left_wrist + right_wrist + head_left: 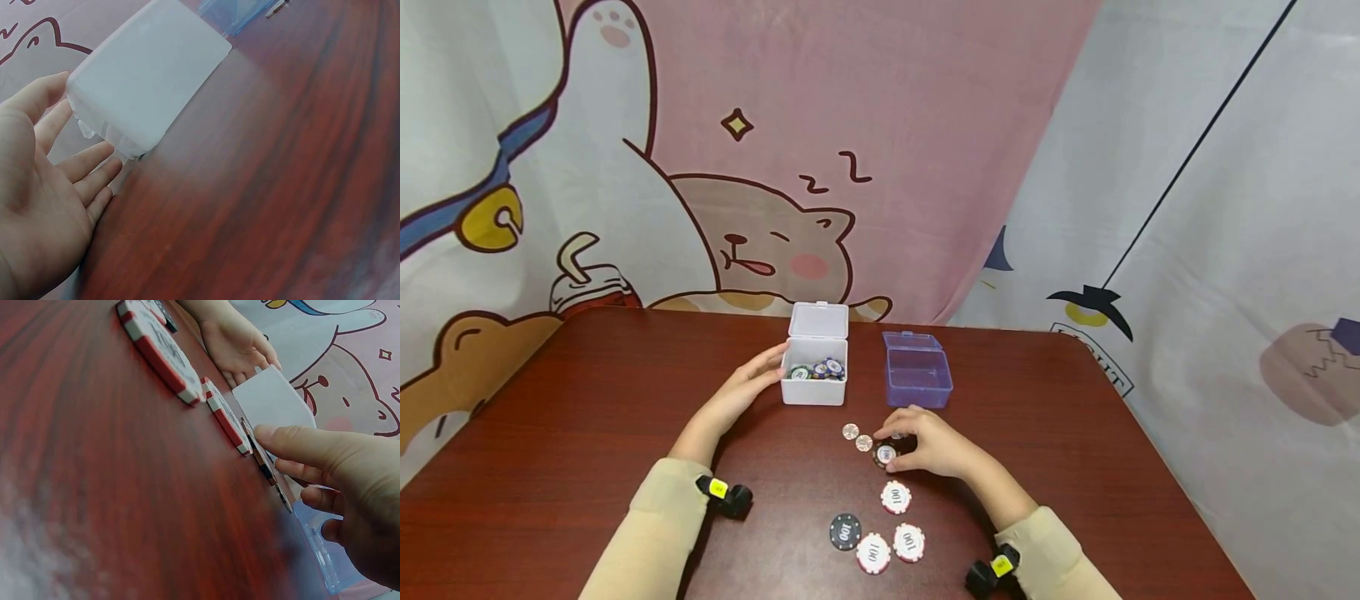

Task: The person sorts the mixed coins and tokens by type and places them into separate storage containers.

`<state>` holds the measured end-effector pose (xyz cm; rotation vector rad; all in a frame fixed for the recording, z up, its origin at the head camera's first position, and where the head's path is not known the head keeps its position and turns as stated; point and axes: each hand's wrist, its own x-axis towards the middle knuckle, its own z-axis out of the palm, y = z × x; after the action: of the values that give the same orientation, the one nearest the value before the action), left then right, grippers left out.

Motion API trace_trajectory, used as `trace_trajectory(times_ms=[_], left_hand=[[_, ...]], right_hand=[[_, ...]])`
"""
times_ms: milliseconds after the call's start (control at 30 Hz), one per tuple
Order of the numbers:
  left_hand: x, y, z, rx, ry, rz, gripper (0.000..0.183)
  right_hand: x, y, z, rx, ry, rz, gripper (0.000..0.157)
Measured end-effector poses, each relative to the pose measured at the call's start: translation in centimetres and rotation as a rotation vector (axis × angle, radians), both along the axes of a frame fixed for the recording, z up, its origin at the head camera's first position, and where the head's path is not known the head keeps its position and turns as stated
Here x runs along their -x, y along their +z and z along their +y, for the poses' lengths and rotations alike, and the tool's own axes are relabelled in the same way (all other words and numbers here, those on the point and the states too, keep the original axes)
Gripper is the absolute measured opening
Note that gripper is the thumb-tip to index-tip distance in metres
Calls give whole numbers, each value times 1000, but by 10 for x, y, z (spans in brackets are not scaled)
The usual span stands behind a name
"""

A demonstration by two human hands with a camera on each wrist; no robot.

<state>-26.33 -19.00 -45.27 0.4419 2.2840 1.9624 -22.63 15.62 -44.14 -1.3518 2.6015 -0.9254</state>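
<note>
My left hand (747,390) rests its loosely extended fingertips on the left side of an open-lidded white box (813,394). Green and blue poker chips (822,369) lie inside it. In the left wrist view the fingers reach the near corner of the white box (147,81), palm in sight. My right hand (931,443) has its thumb and fingers around the edges of a dark brown poker chip (886,454), low over the table. The right wrist view shows the thumb tip right at that brown chip (265,464). Part of its rim is hidden by the fingers.
A see-through purple-blue box (919,397) stands open right of the white one. Small pale round pieces (864,443) lie beside the right hand, one partly covered. Nearer are red-and-white chips (873,553) and a black chip (846,532) on the brown table (775,483).
</note>
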Motion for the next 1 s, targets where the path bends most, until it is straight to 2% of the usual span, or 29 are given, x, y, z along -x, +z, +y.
trace_trajectory(times_ms=[433,1000], left_hand=[[0,1,0,0,1,0,51],[-1,1,0,12,5,-5,51]], right_hand=[[-4,0,2,6,34,3,38],[-6,-4,0,34,-8,-41,39]])
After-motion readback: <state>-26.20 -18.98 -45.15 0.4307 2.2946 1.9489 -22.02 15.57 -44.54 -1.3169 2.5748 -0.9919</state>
